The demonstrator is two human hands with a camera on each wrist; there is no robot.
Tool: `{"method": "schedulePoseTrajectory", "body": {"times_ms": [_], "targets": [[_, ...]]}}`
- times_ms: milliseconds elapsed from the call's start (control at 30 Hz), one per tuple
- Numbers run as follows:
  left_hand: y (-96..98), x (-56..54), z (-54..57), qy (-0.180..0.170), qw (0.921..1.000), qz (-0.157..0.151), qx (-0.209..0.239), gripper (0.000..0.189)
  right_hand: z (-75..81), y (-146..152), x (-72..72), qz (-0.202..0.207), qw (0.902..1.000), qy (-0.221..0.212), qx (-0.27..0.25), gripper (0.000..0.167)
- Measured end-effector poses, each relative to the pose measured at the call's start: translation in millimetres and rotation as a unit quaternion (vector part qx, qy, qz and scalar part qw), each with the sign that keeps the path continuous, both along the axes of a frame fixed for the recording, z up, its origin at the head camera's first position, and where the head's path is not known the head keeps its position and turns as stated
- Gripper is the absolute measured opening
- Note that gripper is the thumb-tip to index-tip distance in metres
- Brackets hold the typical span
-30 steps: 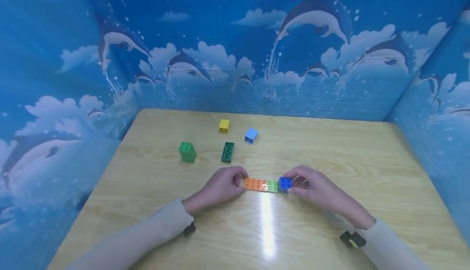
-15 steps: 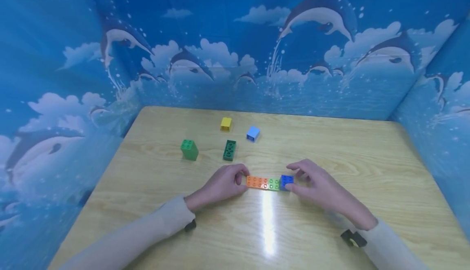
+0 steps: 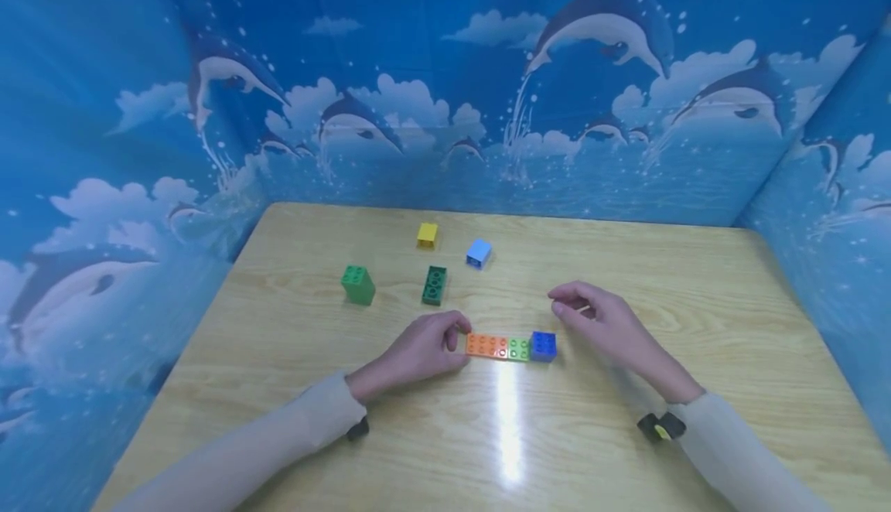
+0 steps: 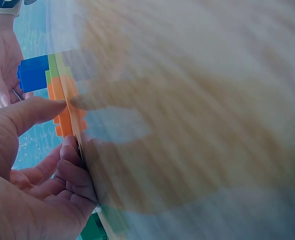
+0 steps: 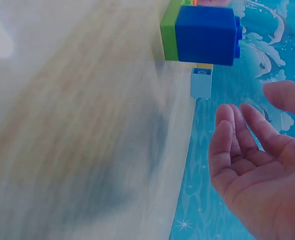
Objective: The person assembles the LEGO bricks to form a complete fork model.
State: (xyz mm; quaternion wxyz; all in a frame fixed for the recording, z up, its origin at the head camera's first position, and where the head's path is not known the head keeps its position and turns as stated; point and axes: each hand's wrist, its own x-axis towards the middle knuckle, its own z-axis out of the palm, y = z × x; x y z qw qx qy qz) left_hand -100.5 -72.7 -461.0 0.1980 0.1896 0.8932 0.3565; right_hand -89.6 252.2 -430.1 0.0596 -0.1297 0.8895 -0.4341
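On the table lies a row of toy building bricks: an orange brick [image 3: 486, 346] at the left, a light green brick [image 3: 518, 349] beside it, and a dark blue brick [image 3: 543, 346] at the right end. The right wrist view shows the blue brick [image 5: 206, 35] seated on top of the light green layer [image 5: 169, 37]. My left hand [image 3: 421, 347] pinches the left end of the orange brick [image 4: 62, 110] between thumb and fingers. Beyond the blue brick, my right hand [image 3: 609, 332] hovers with loosely bent fingers and holds nothing.
Behind the row, on the wooden table [image 3: 696, 288], stand a tall green brick [image 3: 358, 285], an upturned dark green brick [image 3: 435, 285], a yellow brick [image 3: 428, 235] and a light blue brick [image 3: 478, 254]. A dolphin-print curtain [image 3: 431, 110] surrounds the table's far sides.
My right hand has let go of the dark blue brick and moved away, back and to the right. My left hand stays at the orange brick, and the row keeps its place.
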Motion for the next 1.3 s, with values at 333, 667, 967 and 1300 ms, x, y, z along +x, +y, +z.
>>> {"method": "schedulePoseTrajectory", "body": {"times_ms": [333,667,967,1300], "targets": [[-3.0,-2.0,-0.5,0.006,1.0,-0.004,-0.001,0.045,1.0,-14.6,-32.4,0.001,1.0,-0.005,-0.008,0.043],[-4.7,-0.3,-0.6,-0.003,1.0,-0.004,-0.002,0.047,4.7,-42.0,-61.4,0.005,0.9955,-0.094,-0.011,0.067],[-6.2,-0.4,-4.8,0.009,0.9998,-0.017,0.011,0.047,-0.4,-56.2,-93.4,0.031,0.9937,-0.107,0.01,0.072],[-4.1,-0.1,-3.5,0.008,0.9998,-0.017,0.009,0.046,-7.0,-65.4,-118.8,0.06,0.9926,-0.099,0.036,0.068]]}}
